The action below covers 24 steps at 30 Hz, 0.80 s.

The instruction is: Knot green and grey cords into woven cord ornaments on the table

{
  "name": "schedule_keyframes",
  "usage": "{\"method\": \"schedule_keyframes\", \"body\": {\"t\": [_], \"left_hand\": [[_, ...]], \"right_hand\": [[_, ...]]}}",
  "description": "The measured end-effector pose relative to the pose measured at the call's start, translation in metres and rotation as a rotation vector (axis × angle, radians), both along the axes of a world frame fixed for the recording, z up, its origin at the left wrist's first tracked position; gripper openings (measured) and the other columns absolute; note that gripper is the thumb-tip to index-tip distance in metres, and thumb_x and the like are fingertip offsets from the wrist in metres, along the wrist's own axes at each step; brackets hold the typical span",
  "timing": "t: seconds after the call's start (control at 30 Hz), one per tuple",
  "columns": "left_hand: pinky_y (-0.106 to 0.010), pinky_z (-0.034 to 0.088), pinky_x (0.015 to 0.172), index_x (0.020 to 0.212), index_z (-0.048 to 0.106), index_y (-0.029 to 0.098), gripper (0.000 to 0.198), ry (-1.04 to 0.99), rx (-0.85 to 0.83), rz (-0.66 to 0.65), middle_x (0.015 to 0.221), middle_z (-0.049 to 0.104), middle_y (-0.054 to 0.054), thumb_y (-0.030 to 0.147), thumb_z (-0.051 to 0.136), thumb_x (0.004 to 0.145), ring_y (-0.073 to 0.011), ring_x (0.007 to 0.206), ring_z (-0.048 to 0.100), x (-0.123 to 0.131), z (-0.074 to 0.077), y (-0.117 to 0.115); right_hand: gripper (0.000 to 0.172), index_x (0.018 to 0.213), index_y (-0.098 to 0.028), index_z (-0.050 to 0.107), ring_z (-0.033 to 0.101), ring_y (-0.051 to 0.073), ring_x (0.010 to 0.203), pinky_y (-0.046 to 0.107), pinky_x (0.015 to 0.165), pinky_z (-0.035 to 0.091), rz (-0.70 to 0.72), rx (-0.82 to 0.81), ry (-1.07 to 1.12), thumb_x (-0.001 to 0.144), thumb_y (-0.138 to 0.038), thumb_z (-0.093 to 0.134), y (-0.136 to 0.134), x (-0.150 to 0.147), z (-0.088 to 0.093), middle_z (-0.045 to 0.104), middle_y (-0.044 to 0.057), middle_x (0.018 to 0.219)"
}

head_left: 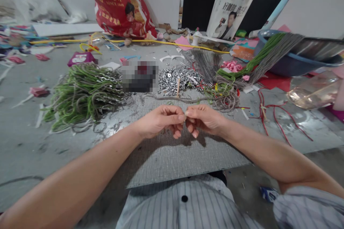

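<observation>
My left hand (pixel 168 120) and my right hand (pixel 200 120) meet fingertip to fingertip above the grey mat (pixel 172 161). Both are closed, thumbs pressed against index fingers. Whatever sits in the two pinches is too small to make out. Just beyond them a grey cord (pixel 185 99) lies across the tabletop. Past it spreads a heap of small shiny metal rings (pixel 170 77), with a thin wooden stick (pixel 178 87) lying at its near side. Loose green and grey cord scraps (pixel 225 98) are tangled beyond my right hand.
Bundled green and grey cords (pixel 86 93) lie at left. At right, long cords (pixel 268 55) hang over a blue basin (pixel 292 62), near red cords (pixel 282 114) and a clear plastic bottle (pixel 309 91). A red bag (pixel 115 10) and a white bag (pixel 228 7) stand behind.
</observation>
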<state>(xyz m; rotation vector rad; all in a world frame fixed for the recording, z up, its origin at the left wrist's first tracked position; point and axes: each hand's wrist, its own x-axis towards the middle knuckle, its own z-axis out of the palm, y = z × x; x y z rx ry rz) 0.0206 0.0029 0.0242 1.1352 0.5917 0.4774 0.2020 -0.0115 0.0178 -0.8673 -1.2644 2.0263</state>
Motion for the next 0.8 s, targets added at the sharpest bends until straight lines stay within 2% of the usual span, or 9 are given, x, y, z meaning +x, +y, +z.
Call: {"method": "schedule_keyframes", "body": {"t": [0.13, 0.2, 0.3, 0.4, 0.6, 0.8], "left_hand": [[-0.018, 0.045, 0.040, 0.064, 0.052, 0.014, 0.036, 0.094, 0.046, 0.068, 0.052, 0.055, 0.005, 0.044, 0.073, 0.067, -0.0070, 0.040, 0.053, -0.0020, -0.0017, 0.0029], [-0.016, 0.041, 0.037, 0.064, 0.051, 0.015, 0.034, 0.150, 0.096, 0.087, 0.049, 0.053, 0.005, 0.043, 0.070, 0.069, -0.0061, 0.038, 0.050, -0.0028, -0.0018, 0.0045], [-0.014, 0.033, 0.033, 0.066, 0.053, 0.015, 0.032, 0.205, 0.166, 0.117, 0.045, 0.050, 0.006, 0.044, 0.067, 0.072, -0.0041, 0.033, 0.041, -0.0036, -0.0006, 0.0056], [-0.014, 0.028, 0.032, 0.073, 0.058, 0.015, 0.034, 0.173, 0.192, 0.163, 0.045, 0.048, 0.006, 0.048, 0.062, 0.075, -0.0032, 0.033, 0.037, -0.0034, 0.0010, 0.0050], [-0.017, 0.033, 0.034, 0.079, 0.062, 0.014, 0.034, 0.019, 0.055, 0.175, 0.057, 0.052, 0.003, 0.048, 0.067, 0.071, -0.0059, 0.042, 0.043, -0.0011, -0.0016, 0.0030], [-0.017, 0.038, 0.037, 0.077, 0.060, 0.015, 0.032, -0.067, -0.024, 0.146, 0.058, 0.055, 0.003, 0.045, 0.069, 0.070, -0.0065, 0.043, 0.047, -0.0004, -0.0039, 0.0028]], "right_hand": [[0.040, 0.061, -0.015, 0.054, 0.033, 0.001, 0.027, 0.011, 0.027, 0.026, -0.055, 0.014, -0.095, 0.065, -0.050, 0.073, 0.0057, 0.0023, 0.0029, 0.044, -0.010, 0.037], [0.040, 0.063, -0.015, 0.054, 0.030, 0.000, 0.026, 0.010, 0.027, 0.023, -0.070, 0.012, -0.111, 0.062, -0.049, 0.075, 0.0072, 0.0028, 0.0042, 0.042, -0.012, 0.037], [0.039, 0.065, -0.016, 0.052, 0.039, 0.002, 0.028, 0.012, 0.028, 0.028, -0.056, 0.009, -0.089, 0.064, -0.047, 0.075, 0.0067, 0.0028, 0.0051, 0.051, -0.009, 0.042], [0.036, 0.066, -0.016, 0.052, 0.047, 0.004, 0.031, 0.013, 0.031, 0.034, -0.019, -0.007, -0.003, 0.069, -0.045, 0.072, 0.0060, 0.0034, 0.0042, 0.056, -0.007, 0.045], [0.029, 0.072, -0.015, 0.056, 0.060, 0.008, 0.041, 0.016, 0.042, 0.047, -0.043, -0.023, 0.151, 0.072, -0.039, 0.072, 0.0091, 0.0066, -0.0009, 0.063, -0.006, 0.054], [0.028, 0.076, -0.015, 0.057, 0.067, 0.012, 0.052, 0.019, 0.051, 0.053, -0.021, -0.038, 0.201, 0.072, -0.038, 0.072, 0.0081, 0.0055, -0.0009, 0.068, -0.003, 0.061]]}}
